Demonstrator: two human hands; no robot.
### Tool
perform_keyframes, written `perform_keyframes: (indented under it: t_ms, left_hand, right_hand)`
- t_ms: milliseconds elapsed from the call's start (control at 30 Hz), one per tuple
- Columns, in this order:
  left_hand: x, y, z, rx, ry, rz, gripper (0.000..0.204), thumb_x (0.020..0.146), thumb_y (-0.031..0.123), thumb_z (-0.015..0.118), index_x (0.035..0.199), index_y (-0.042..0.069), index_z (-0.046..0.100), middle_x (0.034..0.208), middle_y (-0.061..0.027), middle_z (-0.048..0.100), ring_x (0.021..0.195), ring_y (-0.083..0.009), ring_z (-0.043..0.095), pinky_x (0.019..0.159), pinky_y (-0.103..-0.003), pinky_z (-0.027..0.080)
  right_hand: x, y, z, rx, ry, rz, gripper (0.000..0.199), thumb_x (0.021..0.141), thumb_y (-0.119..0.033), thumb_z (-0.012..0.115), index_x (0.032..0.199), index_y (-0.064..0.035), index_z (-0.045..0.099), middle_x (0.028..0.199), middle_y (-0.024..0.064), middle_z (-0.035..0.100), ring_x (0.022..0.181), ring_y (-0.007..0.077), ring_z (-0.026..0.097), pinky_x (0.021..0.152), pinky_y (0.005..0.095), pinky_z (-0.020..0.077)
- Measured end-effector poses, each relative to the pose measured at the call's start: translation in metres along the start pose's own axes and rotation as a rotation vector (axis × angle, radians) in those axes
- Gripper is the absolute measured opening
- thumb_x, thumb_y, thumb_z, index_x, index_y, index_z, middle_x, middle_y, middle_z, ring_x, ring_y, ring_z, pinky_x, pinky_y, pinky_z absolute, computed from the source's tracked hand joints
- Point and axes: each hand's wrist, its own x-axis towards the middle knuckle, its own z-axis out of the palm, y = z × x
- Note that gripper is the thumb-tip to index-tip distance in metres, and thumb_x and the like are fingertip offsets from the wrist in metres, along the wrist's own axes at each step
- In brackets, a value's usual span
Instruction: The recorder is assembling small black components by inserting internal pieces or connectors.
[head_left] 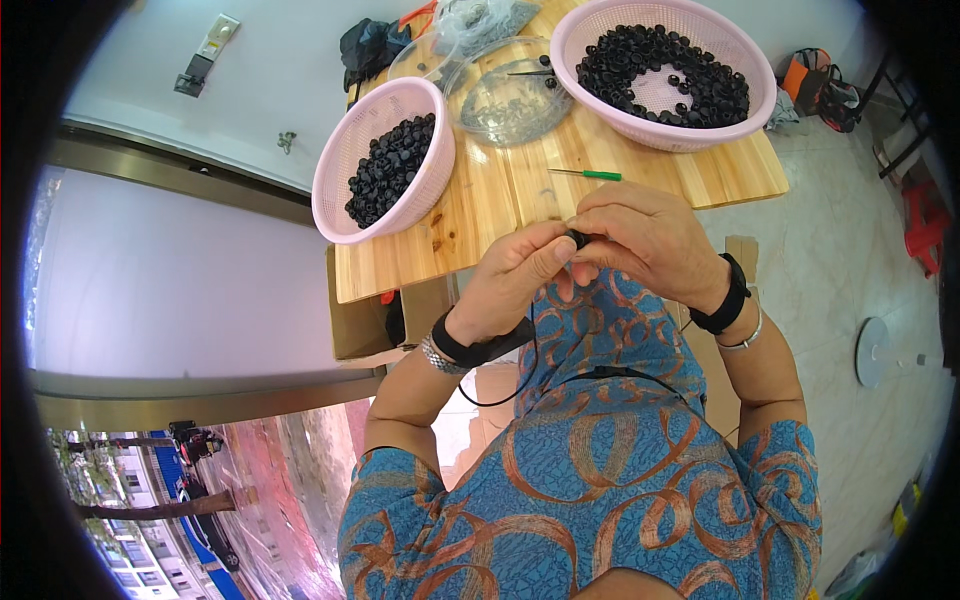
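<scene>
My left hand (515,275) and my right hand (640,240) meet above the near edge of a wooden table (520,205). Between their fingertips they pinch a small black round part (578,239), mostly hidden by the fingers. Both wrists wear black bands; the left also has a metal watch strap, the right a thin bangle. A pink basket (345,150) of several black round parts stands to the left, and a larger pink basket (590,30) with more of them stands at the back right.
A green-handled tool (590,174) lies on the wood just beyond my hands. Clear plastic lids (505,100) and bags sit between the baskets. A cardboard box (360,325) is under the table. A red stool (925,220) and a white fan base (873,352) stand on the tiled floor at right.
</scene>
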Motion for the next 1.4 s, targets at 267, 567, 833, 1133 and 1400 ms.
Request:
perform_keyframes:
  t_ms: [267,567,833,1133,1400]
  left_hand:
    - [-0.001,-0.013,0.007,-0.141,0.095,0.078,0.029,0.094,0.022,0.043,0.102,-0.004,0.051,0.079,-0.0070,0.055,0.063,-0.0098,0.050,0.057,-0.022,0.043]
    - [0.004,-0.019,0.019,-0.353,0.238,0.235,0.027,0.094,0.018,0.040,0.105,-0.005,0.048,0.083,-0.0070,0.056,0.072,-0.0105,0.050,0.059,-0.025,0.046]
    - [0.006,-0.003,0.016,-0.461,0.164,0.090,0.028,0.094,0.025,0.043,0.105,0.001,0.052,0.086,-0.0056,0.056,0.080,-0.0098,0.054,0.065,-0.025,0.051]
    - [0.003,-0.005,0.013,-0.409,0.280,0.127,0.021,0.090,0.017,0.051,0.104,0.000,0.052,0.082,-0.0031,0.058,0.072,-0.0101,0.057,0.061,-0.026,0.050]
    - [-0.005,-0.004,0.005,-0.312,0.210,0.130,0.019,0.088,0.012,0.054,0.103,0.000,0.054,0.085,-0.0033,0.058,0.073,-0.0083,0.056,0.063,-0.020,0.048]
  right_hand:
    - [0.001,-0.004,0.001,-0.043,-0.023,-0.014,0.025,0.067,-0.014,0.071,0.086,-0.0031,0.059,0.083,0.0084,0.058,0.075,0.0252,0.059,0.064,0.0312,0.0484]
    - [0.004,-0.001,0.016,-0.173,0.037,-0.048,0.020,0.072,-0.019,0.064,0.086,-0.0054,0.058,0.085,0.0080,0.058,0.078,0.0259,0.058,0.068,0.0324,0.0481]
    - [-0.005,0.009,0.015,0.229,0.103,0.136,0.022,0.076,-0.009,0.063,0.096,-0.0001,0.059,0.093,0.0122,0.058,0.078,0.0234,0.058,0.069,0.0287,0.0471]
    - [-0.005,-0.005,0.016,0.298,0.165,0.224,0.027,0.072,-0.008,0.070,0.097,-0.0026,0.062,0.093,0.0097,0.056,0.075,0.0160,0.057,0.064,0.0244,0.0471]
    - [-0.002,-0.001,0.013,0.413,0.102,0.185,0.021,0.071,-0.004,0.070,0.091,-0.0026,0.063,0.090,0.0088,0.056,0.074,0.0146,0.057,0.063,0.0222,0.0471]
